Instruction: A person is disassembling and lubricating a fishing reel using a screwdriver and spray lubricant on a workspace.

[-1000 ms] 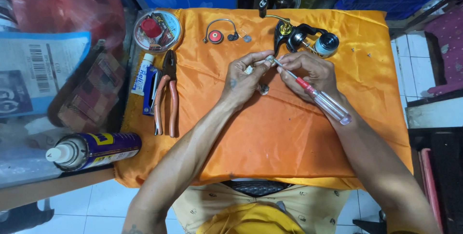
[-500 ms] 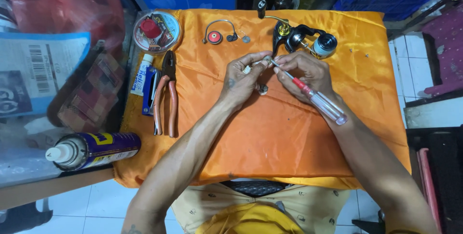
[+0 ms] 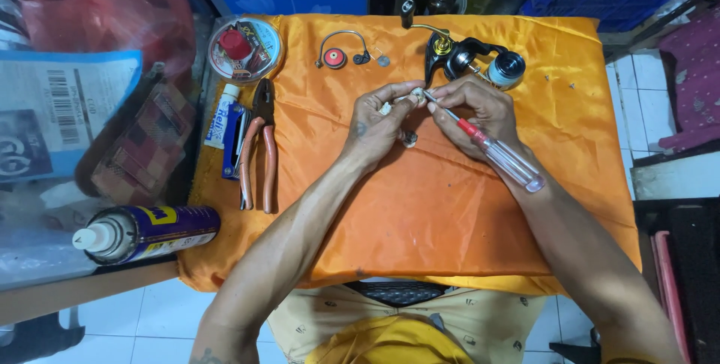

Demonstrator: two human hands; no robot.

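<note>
Orange cloth (image 3: 420, 214), right hand (image 3: 472, 113) gripping screwdriver (image 3: 487, 146)

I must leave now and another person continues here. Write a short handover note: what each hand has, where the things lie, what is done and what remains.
Left hand: pinches a small metal part above the orange cloth.
Right hand: holds a screwdriver with a clear and red handle, tip set against that part.
Nearby: the black fishing reel lies just behind the hands; the bail wire with a red roller lies apart to its left; pliers at the cloth's left edge; spray can off the cloth.
Done: the reel looks partly taken apart.
Left: the work on the small part is unfinished; loose pieces remain off the reel.
</note>
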